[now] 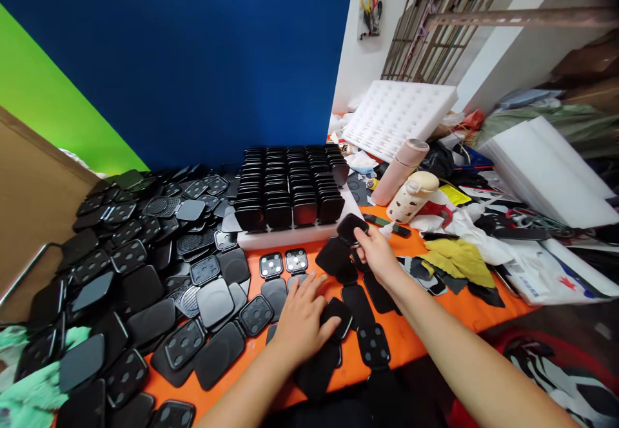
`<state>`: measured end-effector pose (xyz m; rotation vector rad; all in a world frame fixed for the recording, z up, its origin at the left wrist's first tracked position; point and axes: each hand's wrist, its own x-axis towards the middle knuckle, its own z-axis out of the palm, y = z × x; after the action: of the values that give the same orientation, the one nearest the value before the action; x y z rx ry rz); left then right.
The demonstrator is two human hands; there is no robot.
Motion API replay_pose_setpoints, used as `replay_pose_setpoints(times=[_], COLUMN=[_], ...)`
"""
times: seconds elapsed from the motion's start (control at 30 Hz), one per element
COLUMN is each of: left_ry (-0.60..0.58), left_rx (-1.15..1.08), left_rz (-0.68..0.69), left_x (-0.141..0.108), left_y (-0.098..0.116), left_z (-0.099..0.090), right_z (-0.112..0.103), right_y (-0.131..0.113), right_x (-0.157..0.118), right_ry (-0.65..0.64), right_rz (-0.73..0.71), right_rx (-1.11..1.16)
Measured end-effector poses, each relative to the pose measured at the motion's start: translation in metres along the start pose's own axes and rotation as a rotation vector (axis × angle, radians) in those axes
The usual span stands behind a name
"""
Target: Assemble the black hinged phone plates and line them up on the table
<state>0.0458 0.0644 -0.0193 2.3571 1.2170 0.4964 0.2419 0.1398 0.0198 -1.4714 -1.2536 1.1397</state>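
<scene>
My right hand (372,251) pinches a black hinged plate (351,228) by its edge, just in front of the foam block. Its second dark panel (333,259) hangs to the left, partly over other pieces. My left hand (304,318) is spread, palm down, above the near edge of the orange cloth (401,331). A black plate (338,317) lies by its thumb; whether they touch I cannot tell. Beyond its fingertips are two open pieces with shiny square inserts, one of them a dotted insert (296,260). Other black dotted plates (373,344) lie between my arms.
Rows of upright black plates (293,186) stand in a white foam block (285,238). A heap of loose plates (159,254) covers the left side. At right are a pink bottle (399,173), a cream bottle (411,199), a yellow cloth (457,260) and white foam sheets (551,176).
</scene>
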Motion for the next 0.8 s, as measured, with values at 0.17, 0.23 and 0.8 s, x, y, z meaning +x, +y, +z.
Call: replay_pose_setpoints(times=[0.17,0.23,0.8], left_ry=[0.246,0.269,0.289], left_rx=[-0.565,-0.747,-1.14], left_rz=[-0.298,-0.393,-0.507], left_x=[0.005,0.007,-0.003], left_y=[-0.01,-0.007,0.026], left_z=[-0.011,-0.019,-0.014], right_z=[-0.007,0.0,0.052], right_y=[-0.013,-0.013,0.012], right_x=[-0.044,-0.063,-0.091], right_ry=[-0.096,-0.202,-0.213], right_rz=[0.075,0.143,0.223], right_rx=[0.113,0.119,0.233])
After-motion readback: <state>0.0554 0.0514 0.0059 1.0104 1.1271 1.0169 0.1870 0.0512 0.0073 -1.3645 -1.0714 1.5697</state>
